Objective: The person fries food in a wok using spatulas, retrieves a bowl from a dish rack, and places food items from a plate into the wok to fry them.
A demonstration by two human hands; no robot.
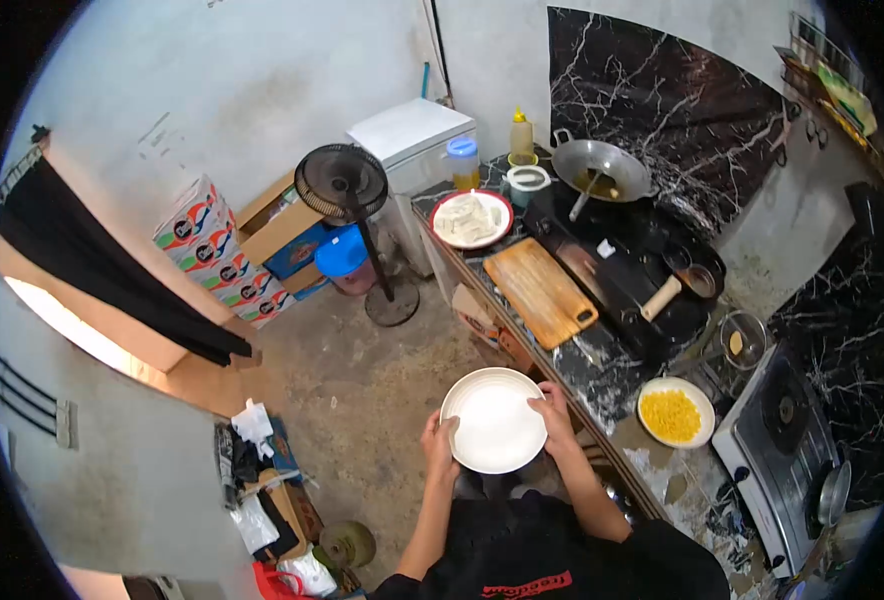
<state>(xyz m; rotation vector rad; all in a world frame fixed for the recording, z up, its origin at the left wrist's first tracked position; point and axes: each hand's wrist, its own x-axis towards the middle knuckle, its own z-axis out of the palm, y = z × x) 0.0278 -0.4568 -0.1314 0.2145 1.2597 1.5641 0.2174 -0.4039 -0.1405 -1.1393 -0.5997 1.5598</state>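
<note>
white dish (494, 422), its edge clamped by the person's left hand (439, 448) and right hand (559, 420), sits between them; ahead of the right hand lies a wooden board (540, 292), and right of that hand a bowl (706, 418) (yellow bits (670, 415) inside).

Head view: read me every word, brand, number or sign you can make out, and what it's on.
"freedom": red lettering on the black shirt.
Stacked cartons: brand print too blurred to read.
Green packet on the upper-right shelf: too small to read.
White dish: no lettering visible.
</note>
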